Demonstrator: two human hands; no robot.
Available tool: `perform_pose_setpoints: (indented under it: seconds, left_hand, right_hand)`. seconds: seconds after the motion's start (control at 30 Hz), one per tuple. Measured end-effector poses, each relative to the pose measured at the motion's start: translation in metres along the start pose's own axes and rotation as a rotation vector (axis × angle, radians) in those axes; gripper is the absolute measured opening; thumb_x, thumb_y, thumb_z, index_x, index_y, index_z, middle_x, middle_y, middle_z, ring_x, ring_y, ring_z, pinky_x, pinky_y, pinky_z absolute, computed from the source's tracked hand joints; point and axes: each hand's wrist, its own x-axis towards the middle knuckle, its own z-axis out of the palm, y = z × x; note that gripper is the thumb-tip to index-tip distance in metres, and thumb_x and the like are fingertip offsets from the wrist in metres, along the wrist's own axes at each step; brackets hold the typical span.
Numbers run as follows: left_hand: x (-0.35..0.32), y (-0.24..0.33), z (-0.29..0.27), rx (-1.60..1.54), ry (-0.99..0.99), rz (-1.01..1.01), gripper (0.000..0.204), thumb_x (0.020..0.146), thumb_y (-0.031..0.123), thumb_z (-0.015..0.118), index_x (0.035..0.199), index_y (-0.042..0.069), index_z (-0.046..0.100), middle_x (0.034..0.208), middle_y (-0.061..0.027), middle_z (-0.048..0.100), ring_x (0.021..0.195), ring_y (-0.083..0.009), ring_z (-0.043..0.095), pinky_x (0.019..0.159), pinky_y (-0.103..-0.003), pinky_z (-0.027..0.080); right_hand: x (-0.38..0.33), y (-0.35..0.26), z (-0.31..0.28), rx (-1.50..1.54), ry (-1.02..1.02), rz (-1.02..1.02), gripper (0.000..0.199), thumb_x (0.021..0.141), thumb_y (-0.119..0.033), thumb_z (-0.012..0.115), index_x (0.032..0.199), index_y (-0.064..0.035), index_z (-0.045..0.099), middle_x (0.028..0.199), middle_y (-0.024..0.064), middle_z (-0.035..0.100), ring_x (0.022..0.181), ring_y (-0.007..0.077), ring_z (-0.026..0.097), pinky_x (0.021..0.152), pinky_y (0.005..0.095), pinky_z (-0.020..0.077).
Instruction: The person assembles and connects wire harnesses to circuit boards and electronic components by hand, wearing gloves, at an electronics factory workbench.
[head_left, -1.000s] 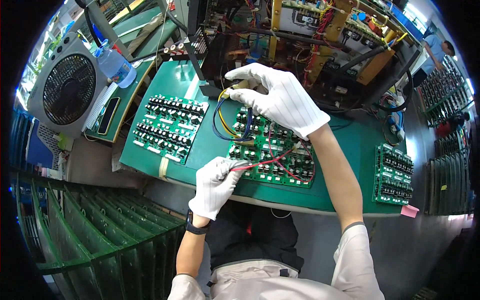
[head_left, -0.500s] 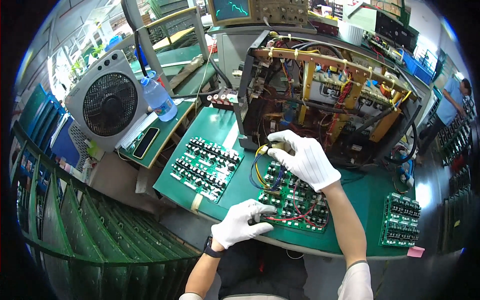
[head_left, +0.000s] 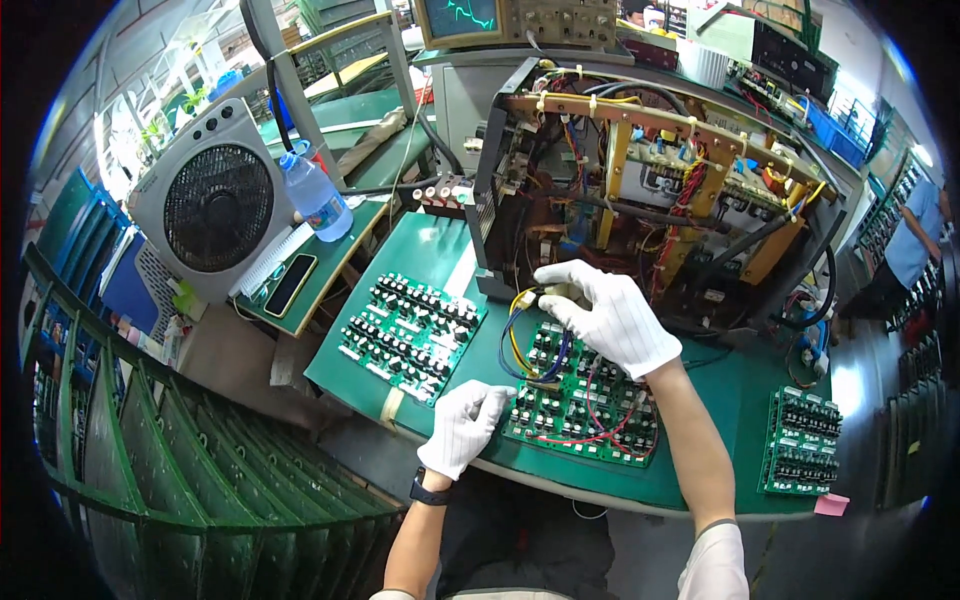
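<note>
A green circuit board (head_left: pixel 560 415) packed with black and white components lies at the bench's front middle. Over its far left corner, my right hand (head_left: pixel 615 318), in a white glove, has thumb and fingers closed on a pale wire connector (head_left: pixel 526 299). From the connector a loop of yellow and dark wires (head_left: pixel 515 345) hangs down to the board. At the board's left edge is my left hand (head_left: pixel 466 428), also gloved, its fingers pinched together; whether anything is between them is hidden. Thin red wires (head_left: pixel 600 437) trail across the board's right half.
A second board (head_left: pixel 412 335) lies to the left, and stacked boards (head_left: pixel 802 440) stand at the right edge. Beyond my right hand rises an open-framed electrical unit (head_left: pixel 650 200) full of cables. A fan (head_left: pixel 222 205), bottle (head_left: pixel 318 200) and phone (head_left: pixel 291 286) are at far left.
My left hand has drawn back leftward and slightly up off the board's front left part, its fingers closing together. The right hand has stayed nearly still. A person at far right has shifted.
</note>
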Motion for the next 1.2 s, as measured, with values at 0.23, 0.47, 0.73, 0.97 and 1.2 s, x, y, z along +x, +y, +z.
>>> perform_pose_setpoints:
  seconds: [0.23, 0.47, 0.73, 0.97, 1.2]
  left_hand:
    - [0.003, -0.009, 0.0, -0.101, 0.022, 0.094, 0.026, 0.109, 0.018, 0.06, 0.103, -0.001, 0.077, 0.087, -0.0027, 0.074, 0.069, -0.0056, 0.058, 0.064, -0.023, 0.048]
    - [0.012, -0.014, -0.007, -0.201, -0.057, -0.066, 0.015, 0.101, 0.013, 0.068, 0.108, 0.005, 0.078, 0.084, -0.0052, 0.068, 0.069, -0.0124, 0.06, 0.065, -0.028, 0.048]
    - [0.06, -0.02, -0.005, -0.047, -0.3, 0.144, 0.043, 0.092, 0.027, 0.08, 0.128, 0.006, 0.071, 0.088, -0.0062, 0.06, 0.076, -0.0182, 0.057, 0.071, -0.032, 0.049]
    - [0.081, 0.003, 0.0, -0.121, -0.504, 0.026, 0.03, 0.092, 0.019, 0.082, 0.116, 0.001, 0.076, 0.106, -0.0088, 0.079, 0.094, -0.014, 0.072, 0.084, -0.031, 0.057]
    - [0.089, -0.013, -0.004, -0.065, -0.51, 0.211, 0.024, 0.095, 0.022, 0.079, 0.111, 0.004, 0.078, 0.099, -0.0114, 0.08, 0.088, -0.0182, 0.074, 0.079, -0.033, 0.056]
  right_hand:
    - [0.0, 0.006, -0.011, -0.092, 0.083, 0.154, 0.037, 0.094, -0.031, 0.074, 0.111, 0.002, 0.071, 0.098, 0.024, 0.076, 0.092, 0.0368, 0.075, 0.081, 0.0398, 0.059]
    - [-0.02, 0.008, -0.024, 0.16, 0.079, 0.542, 0.046, 0.095, -0.034, 0.076, 0.123, 0.0016, 0.068, 0.103, 0.015, 0.077, 0.091, 0.0177, 0.072, 0.083, 0.0326, 0.0568]
    - [-0.067, 0.016, -0.024, -0.138, 0.312, 0.336, 0.046, 0.097, -0.032, 0.073, 0.13, -0.0007, 0.068, 0.099, 0.0177, 0.079, 0.084, 0.022, 0.075, 0.081, 0.0335, 0.0569]
    - [-0.109, 0.0, -0.018, -0.185, 0.217, 0.355, 0.021, 0.099, -0.02, 0.069, 0.108, -0.002, 0.074, 0.091, 0.0169, 0.076, 0.081, 0.0275, 0.075, 0.073, 0.0351, 0.0567]
    - [-0.121, -0.015, -0.001, -0.263, 0.086, 0.186, 0.017, 0.097, -0.019, 0.069, 0.106, -0.006, 0.075, 0.093, 0.0125, 0.076, 0.08, 0.0295, 0.074, 0.072, 0.0365, 0.056]
